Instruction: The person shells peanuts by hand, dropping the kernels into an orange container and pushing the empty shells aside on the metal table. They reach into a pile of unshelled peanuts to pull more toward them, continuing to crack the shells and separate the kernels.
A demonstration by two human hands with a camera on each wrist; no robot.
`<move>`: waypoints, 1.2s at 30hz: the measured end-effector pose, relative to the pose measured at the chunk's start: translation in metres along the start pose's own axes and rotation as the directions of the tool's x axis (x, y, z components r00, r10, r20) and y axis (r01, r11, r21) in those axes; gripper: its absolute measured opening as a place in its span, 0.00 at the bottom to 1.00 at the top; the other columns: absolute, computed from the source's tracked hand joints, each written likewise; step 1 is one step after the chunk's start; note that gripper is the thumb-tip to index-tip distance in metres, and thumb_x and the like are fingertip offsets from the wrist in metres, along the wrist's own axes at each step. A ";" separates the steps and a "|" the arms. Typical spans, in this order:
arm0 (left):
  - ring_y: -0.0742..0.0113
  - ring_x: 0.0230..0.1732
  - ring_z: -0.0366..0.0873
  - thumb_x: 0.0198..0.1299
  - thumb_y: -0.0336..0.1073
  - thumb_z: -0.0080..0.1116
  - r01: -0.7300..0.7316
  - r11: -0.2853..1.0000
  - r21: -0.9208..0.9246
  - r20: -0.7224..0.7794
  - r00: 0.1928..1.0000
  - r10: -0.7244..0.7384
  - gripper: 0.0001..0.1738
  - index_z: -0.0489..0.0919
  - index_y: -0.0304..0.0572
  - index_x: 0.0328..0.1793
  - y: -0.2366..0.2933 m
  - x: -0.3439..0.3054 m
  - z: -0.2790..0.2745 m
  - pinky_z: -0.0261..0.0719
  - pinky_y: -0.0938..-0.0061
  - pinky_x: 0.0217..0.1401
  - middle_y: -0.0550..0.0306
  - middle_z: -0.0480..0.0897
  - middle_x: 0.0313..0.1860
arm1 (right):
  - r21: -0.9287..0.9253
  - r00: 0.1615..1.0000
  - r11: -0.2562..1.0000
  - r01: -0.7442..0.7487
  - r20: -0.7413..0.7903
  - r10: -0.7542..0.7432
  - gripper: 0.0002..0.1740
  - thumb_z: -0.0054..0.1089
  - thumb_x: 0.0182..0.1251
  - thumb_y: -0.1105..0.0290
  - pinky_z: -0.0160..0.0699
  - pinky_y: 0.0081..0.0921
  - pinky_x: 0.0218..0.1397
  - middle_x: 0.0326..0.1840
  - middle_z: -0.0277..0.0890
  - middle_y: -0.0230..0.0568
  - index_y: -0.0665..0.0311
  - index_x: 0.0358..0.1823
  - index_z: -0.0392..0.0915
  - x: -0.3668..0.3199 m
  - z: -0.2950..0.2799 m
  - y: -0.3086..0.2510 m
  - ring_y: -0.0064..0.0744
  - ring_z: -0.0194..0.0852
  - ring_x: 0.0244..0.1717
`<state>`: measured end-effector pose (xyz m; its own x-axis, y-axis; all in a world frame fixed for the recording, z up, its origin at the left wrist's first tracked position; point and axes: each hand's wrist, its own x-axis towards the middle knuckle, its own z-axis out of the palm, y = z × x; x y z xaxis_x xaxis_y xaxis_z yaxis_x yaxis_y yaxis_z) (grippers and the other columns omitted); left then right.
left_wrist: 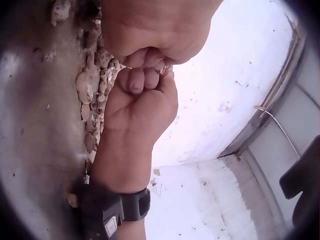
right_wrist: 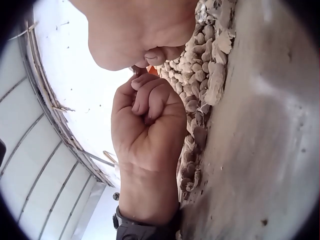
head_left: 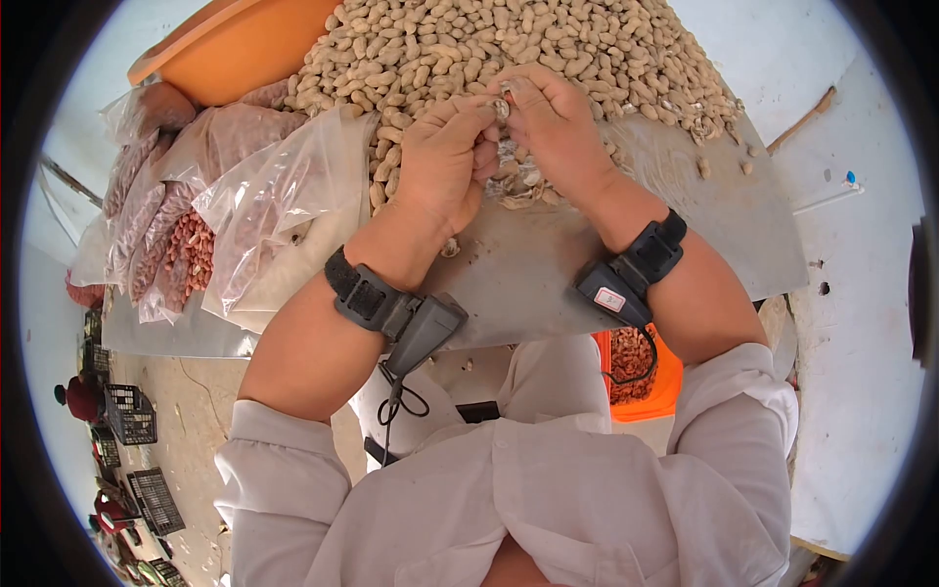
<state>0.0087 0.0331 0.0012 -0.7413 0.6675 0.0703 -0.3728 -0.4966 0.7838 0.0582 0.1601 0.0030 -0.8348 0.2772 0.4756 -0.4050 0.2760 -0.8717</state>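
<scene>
Over the metal table (head_left: 528, 279), both hands meet fingertip to fingertip at the near edge of a heap of unshelled peanuts (head_left: 440, 49). My left hand (head_left: 437, 161) pinches a pale, broken piece of peanut shell (head_left: 502, 110) between thumb and forefinger. Curled fingers of my right hand (head_left: 562, 127) pinch a small piece of the peanut right beside it, mostly hidden by the fingertips. In the right wrist view, the left hand (right_wrist: 147, 120) has its other fingers folded into the palm. Loose empty shells (head_left: 523, 186) lie beneath the hands.
Clear plastic bags (head_left: 279, 186) lie at the left, some filled with red peanut kernels (head_left: 189, 249). Behind them leans a large orange basin (head_left: 240, 49). Below the table's front edge, an orange container (head_left: 665, 386) holds reddish kernels. Black crates (head_left: 130, 414) stand on the floor at left.
</scene>
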 end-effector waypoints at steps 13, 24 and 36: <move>0.82 0.18 0.59 0.65 0.33 0.41 0.374 0.874 -0.311 0.090 0.927 -0.364 0.11 0.68 0.40 0.29 -0.004 0.013 -0.016 0.55 0.90 0.15 0.64 0.69 0.23 | -0.527 0.930 0.767 0.366 0.172 -0.326 0.10 0.47 0.65 0.67 0.74 0.34 0.36 0.32 0.77 0.48 0.63 0.41 0.75 -0.001 0.004 -0.010 0.49 0.76 0.33; 0.81 0.17 0.58 0.61 0.28 0.47 0.237 0.971 -0.039 0.112 0.966 -0.231 0.06 0.73 0.32 0.37 0.002 0.007 -0.012 0.53 0.86 0.16 0.63 0.69 0.24 | -0.652 0.984 0.746 0.135 -0.002 -0.179 0.14 0.55 0.60 0.61 0.71 0.32 0.32 0.23 0.74 0.45 0.66 0.31 0.78 0.011 -0.036 -0.021 0.40 0.72 0.26; 0.81 0.15 0.57 0.58 0.26 0.48 0.197 0.978 0.064 0.093 0.975 -0.202 0.13 0.75 0.30 0.49 0.006 0.003 -0.010 0.54 0.87 0.16 0.65 0.68 0.22 | -0.803 0.911 0.557 0.212 0.369 0.185 0.10 0.60 0.50 0.72 0.75 0.32 0.40 0.34 0.79 0.44 0.64 0.35 0.82 0.010 -0.040 0.006 0.42 0.77 0.37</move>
<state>-0.0016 0.0268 0.0001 -0.5953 0.8028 -0.0323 -0.4745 -0.3189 0.8204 0.0628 0.2017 0.0077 -0.9729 -0.0356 0.2286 -0.1028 0.9517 -0.2894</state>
